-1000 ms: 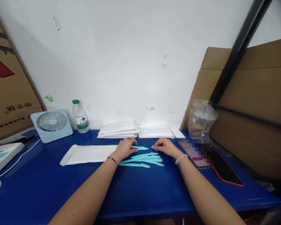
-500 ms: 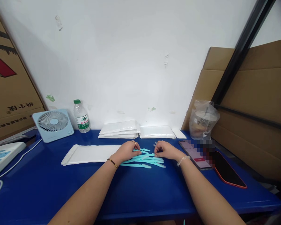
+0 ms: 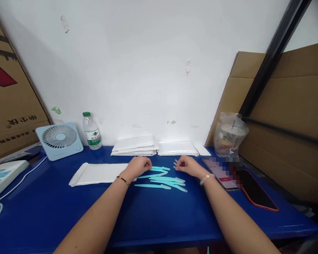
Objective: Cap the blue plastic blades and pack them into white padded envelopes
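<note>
Hands (image 3: 137, 168) flank turquoise sticks (image 3: 171, 179), the left touching some.

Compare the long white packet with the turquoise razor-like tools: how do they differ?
Shape: the long white packet is broad; the turquoise razor-like tools are slender.
Arrangement: the packet lies straight, running left to right; the tools are loosely spread, some overlapping.
Position: the packet is mostly left of the left hand, the tools mostly right.
Both are on the blue table.
</note>
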The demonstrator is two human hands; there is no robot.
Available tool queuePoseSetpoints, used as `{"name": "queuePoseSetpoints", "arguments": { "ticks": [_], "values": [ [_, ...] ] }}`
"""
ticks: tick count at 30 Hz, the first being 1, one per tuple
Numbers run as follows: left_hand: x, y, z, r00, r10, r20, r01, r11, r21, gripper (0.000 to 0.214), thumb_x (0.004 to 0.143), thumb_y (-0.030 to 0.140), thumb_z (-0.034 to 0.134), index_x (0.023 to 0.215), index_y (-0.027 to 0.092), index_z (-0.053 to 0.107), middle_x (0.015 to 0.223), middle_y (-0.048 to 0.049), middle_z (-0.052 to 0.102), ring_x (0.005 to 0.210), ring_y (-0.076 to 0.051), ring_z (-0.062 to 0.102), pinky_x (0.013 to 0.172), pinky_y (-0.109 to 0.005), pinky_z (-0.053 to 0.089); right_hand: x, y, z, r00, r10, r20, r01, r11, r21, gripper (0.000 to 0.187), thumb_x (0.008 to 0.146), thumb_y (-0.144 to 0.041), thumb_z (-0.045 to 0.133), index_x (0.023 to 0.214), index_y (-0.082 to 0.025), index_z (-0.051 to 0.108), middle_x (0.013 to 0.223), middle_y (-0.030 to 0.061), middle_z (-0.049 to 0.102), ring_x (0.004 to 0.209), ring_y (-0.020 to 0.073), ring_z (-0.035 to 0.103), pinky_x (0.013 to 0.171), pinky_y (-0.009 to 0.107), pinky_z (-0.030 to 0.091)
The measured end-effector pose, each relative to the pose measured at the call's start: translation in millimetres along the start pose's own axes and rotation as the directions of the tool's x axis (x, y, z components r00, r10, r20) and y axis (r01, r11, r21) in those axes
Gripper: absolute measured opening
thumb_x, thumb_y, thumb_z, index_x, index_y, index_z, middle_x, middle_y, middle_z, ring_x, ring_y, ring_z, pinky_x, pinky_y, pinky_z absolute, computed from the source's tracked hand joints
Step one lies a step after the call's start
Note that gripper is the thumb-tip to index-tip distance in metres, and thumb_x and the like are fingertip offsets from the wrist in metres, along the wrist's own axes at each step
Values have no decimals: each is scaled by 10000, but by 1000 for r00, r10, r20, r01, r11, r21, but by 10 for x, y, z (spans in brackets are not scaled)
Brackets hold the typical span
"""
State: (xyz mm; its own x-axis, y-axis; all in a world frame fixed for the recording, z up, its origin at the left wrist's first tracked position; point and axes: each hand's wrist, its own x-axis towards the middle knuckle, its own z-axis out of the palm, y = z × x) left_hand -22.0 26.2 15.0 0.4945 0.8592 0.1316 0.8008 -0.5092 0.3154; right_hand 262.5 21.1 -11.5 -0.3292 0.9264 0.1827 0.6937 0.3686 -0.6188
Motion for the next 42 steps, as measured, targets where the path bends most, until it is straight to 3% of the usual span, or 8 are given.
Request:
{"name": "queuePoseSetpoints", "arguments": {
  "ticks": [3, 8, 14, 22, 26, 30, 39, 42],
  "values": [
    [-40, 21, -35, 1000, 28, 8, -27, 998, -51, 275, 702, 450, 609, 876, 242, 649, 894, -1, 644, 774, -158, 575, 629, -224, 380, -9, -55, -17, 997, -61, -47, 59, 998, -31, 137, 718, -320, 660, 770, -194, 658, 844, 20, 576, 707, 141, 524, 661, 268, 415],
    [-84, 138, -10, 979, 62, 195, -50, 997, -66, 196, 704, 404, 602, 767, 225, 650, 755, 13, 643, 653, -133, 560, 554, -217, 355, -48, -324, 82, 988, -150, 42, 150, 989, 4, 160, 775, -348, 615, 836, -216, 681, 858, 27, 579, 699, 134, 525, 633, 252, 416],
    [-60, 246, 35, 989, 117, 89, -107, 989, -104, 145, 769, 321, 547, 771, 212, 641, 767, -6, 661, 699, -145, 581, 582, -218, 379, -53, -495, 212, 970, -187, 153, 185, 982, 26, 209, 789, -384, 598, 873, -209, 675, 774, 20, 616, 669, 137, 540, 590, 236, 405],
    [22, 140, 129, 997, 70, -26, -71, 997, -34, 170, 771, 349, 582, 878, 228, 636, 917, -22, 652, 872, -188, 576, 744, -263, 408, -88, -210, -101, 998, -51, 43, 51, 999, -2, 247, 723, -386, 656, 854, -177, 675, 796, 32, 631, 677, 142, 537, 619, 249, 409],
    [10, 82, 179, 994, 83, -64, -87, 995, -47, 347, 747, 443, 610, 1045, 264, 597, 1119, -38, 583, 1074, -234, 490, 846, -303, 392, -171, -207, -210, 970, -52, 238, 52, 999, 9, 222, 681, -369, 689, 786, -175, 666, 766, 15, 601, 656, 131, 519, 589, 235, 407],
    [14, 78, 204, 996, 83, 13, -83, 996, -42, 242, 783, 433, 559, 905, 235, 626, 935, -27, 615, 836, -180, 562, 690, -254, 400, -209, -261, -191, 924, -33, 382, 25, 999, 26, 150, 650, -270, 701, 752, -170, 656, 708, 2, 588, 626, 126, 518, 556, 227, 406],
    [-27, 205, 112, 996, 70, -64, -80, 982, -171, 374, 816, 517, 469, 992, 222, 617, 940, -33, 623, 839, -176, 561, 677, -252, 411, -174, -333, -108, 964, -53, 262, 43, 998, 41, 74, 750, -236, 583, 786, -175, 602, 681, 1, 575, 606, 126, 501, 559, 231, 397],
    [-46, 289, 90, 994, 112, -4, -110, 968, -227, 347, 820, 489, 471, 958, 214, 633, 914, -22, 638, 800, -160, 565, 664, -242, 412, -161, -397, -78, 981, -91, 172, 81, 995, 64, 111, 789, -276, 556, 819, -178, 596, 704, 3, 583, 618, 123, 499, 581, 230, 395]
  ]
}}
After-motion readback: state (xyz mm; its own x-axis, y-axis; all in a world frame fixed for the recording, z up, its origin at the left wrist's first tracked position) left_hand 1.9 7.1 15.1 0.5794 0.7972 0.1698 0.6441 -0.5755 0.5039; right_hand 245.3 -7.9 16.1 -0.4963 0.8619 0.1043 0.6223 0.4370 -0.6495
